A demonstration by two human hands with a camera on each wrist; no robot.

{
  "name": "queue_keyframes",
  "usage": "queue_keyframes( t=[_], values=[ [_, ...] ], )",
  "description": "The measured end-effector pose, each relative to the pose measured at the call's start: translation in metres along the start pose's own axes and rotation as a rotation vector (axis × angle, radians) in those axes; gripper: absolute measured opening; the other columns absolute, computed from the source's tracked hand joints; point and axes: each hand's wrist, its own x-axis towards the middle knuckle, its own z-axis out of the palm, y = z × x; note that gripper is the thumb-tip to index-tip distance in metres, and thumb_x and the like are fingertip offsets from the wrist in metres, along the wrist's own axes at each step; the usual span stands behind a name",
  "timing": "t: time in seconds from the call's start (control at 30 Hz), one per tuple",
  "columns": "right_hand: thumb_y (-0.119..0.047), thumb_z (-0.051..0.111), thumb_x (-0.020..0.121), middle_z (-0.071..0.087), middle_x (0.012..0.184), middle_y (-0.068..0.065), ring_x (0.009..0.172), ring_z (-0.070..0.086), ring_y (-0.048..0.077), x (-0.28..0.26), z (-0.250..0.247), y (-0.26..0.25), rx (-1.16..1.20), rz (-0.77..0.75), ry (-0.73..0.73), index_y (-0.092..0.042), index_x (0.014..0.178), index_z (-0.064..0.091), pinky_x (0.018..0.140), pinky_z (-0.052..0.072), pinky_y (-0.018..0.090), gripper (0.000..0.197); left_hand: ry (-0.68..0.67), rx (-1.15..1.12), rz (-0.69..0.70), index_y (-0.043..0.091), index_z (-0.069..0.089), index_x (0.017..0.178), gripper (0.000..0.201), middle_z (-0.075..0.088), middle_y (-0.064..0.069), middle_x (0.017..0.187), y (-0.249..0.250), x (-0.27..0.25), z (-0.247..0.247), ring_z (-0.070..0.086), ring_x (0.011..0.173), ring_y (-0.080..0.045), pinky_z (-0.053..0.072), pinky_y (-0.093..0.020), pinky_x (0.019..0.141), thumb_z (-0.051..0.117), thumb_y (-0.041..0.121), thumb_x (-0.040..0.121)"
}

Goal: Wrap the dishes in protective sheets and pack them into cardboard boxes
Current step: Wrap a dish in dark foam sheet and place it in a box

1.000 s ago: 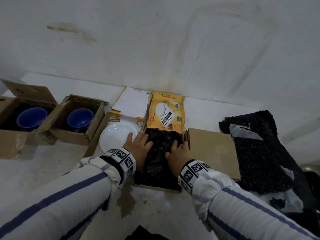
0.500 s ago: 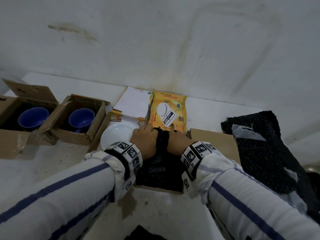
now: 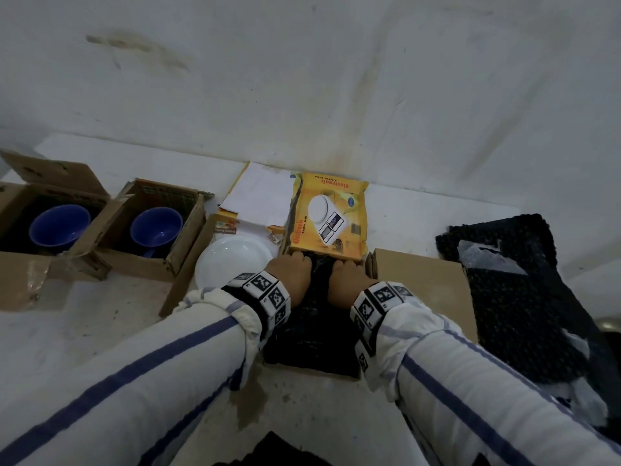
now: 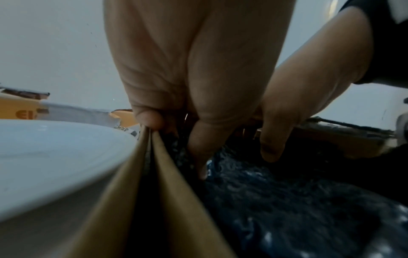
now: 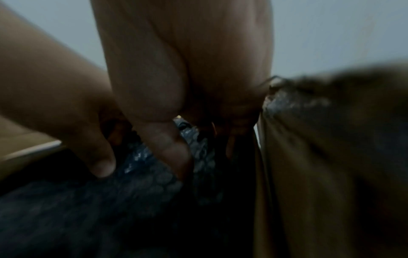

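Tucking, with left hand (image 3: 291, 276) and right hand (image 3: 346, 279) fingers curled into the black bubble-wrap bundle (image 3: 312, 334), inside the yellow kitchen-scale box (image 3: 327, 213) at centre; two blue cups (image 3: 59, 225) boxed at nine o'clock, white plate (image 3: 232, 260) unwrapped.

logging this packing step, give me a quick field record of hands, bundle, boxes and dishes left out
left hand: fingers tucked down at the far end of the bundle, beside the box's left wall
right hand: fingers tucked down at the far end, beside the right wall
black bubble-wrap bundle: inside the yellow kitchen scale box
white plate: unwrapped, on the box's left flap
blue bowls: one in each brown cardboard box
spare bubble wrap: on the right
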Motion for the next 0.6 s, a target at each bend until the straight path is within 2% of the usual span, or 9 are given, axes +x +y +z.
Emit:
queue_keyframes(
  t=[0.03,0.1,0.2,0.3,0.4,0.47,0.5,0.53,0.6],
  values=[
    [-0.017,0.046,0.095,0.052,0.104,0.011,0.095,0.055,0.023,0.0,-0.004,0.002,0.043,-0.019,-0.025,-0.007,0.103,0.051,0.08,0.045,0.033,0.013,-0.001,0.009,-0.006,0.005,0.042,0.124,0.033,0.046,-0.016,0.126,0.001,0.0,0.0,0.053,0.11,-0.033,0.045,-0.039,0.082,0.048,0.01,0.092],
    [-0.011,0.044,0.094,0.043,0.071,0.004,0.06,0.043,0.014,0.001,-0.011,0.008,0.123,-0.048,0.017,-0.013,0.067,0.042,0.06,0.039,0.027,0.027,-0.005,0.019,-0.018,0.005,0.041,0.126,0.036,0.045,-0.016,0.127,0.002,0.0,0.0,0.053,0.111,-0.033,0.045,-0.038,0.083,0.049,0.011,0.092],
    [-0.006,0.041,0.094,0.036,0.061,0.004,0.052,0.034,0.015,-0.006,-0.016,0.012,0.119,-0.031,0.048,-0.011,0.057,0.035,0.047,0.028,0.024,0.037,-0.005,0.038,-0.024,0.004,0.04,0.128,0.037,0.045,-0.016,0.127,0.004,-0.001,0.0,0.053,0.112,-0.032,0.045,-0.038,0.082,0.049,0.011,0.092],
    [-0.007,0.039,0.095,0.035,0.062,0.004,0.052,0.033,0.016,-0.014,-0.007,0.007,0.072,-0.048,-0.055,-0.011,0.061,0.039,0.048,0.027,0.022,0.035,0.001,0.025,-0.017,0.004,0.041,0.126,0.036,0.046,-0.016,0.126,0.005,-0.003,-0.001,0.054,0.11,-0.033,0.045,-0.039,0.082,0.049,0.011,0.092],
    [-0.008,0.041,0.096,0.045,0.072,0.007,0.075,0.049,0.026,-0.015,-0.01,0.013,0.037,-0.124,-0.077,0.001,0.093,0.057,0.055,0.035,0.027,0.019,-0.008,-0.088,0.026,0.004,0.043,0.121,0.034,0.046,-0.016,0.121,-0.003,-0.005,-0.002,0.054,0.108,-0.034,0.045,-0.039,0.082,0.051,0.009,0.089],
    [-0.009,0.044,0.095,0.061,0.098,0.015,0.098,0.058,0.029,-0.023,-0.025,0.022,-0.056,-0.132,-0.063,0.005,0.116,0.059,0.064,0.044,0.027,0.03,0.029,-0.244,0.072,0.002,0.046,0.118,0.033,0.044,-0.018,0.12,-0.009,-0.006,-0.002,0.051,0.109,-0.035,0.047,-0.041,0.087,0.05,0.003,0.085],
    [-0.009,0.045,0.094,0.063,0.109,0.015,0.106,0.059,0.029,-0.026,-0.034,0.027,-0.125,-0.123,-0.045,0.003,0.119,0.059,0.069,0.046,0.026,0.031,0.073,-0.315,0.087,0.0,0.047,0.117,0.035,0.043,-0.019,0.121,-0.012,-0.008,-0.003,0.049,0.111,-0.035,0.047,-0.041,0.089,0.05,-0.002,0.082],
    [-0.01,0.046,0.094,0.064,0.108,0.012,0.106,0.059,0.028,-0.027,-0.038,0.034,-0.199,-0.129,-0.018,0.001,0.117,0.061,0.071,0.046,0.025,0.03,0.115,-0.361,0.088,-0.002,0.048,0.117,0.037,0.043,-0.021,0.123,-0.014,-0.01,-0.004,0.047,0.112,-0.034,0.045,-0.039,0.091,0.049,-0.006,0.08],
    [-0.015,0.049,0.092,0.056,0.076,0.003,0.088,0.056,0.025,-0.04,-0.046,0.037,-0.357,-0.103,0.006,-0.003,0.102,0.064,0.06,0.039,0.023,0.022,0.146,-0.382,0.043,-0.005,0.048,0.12,0.037,0.044,-0.022,0.123,-0.016,-0.015,-0.008,0.048,0.111,-0.033,0.043,-0.032,0.087,0.048,-0.008,0.082]
  ],
)
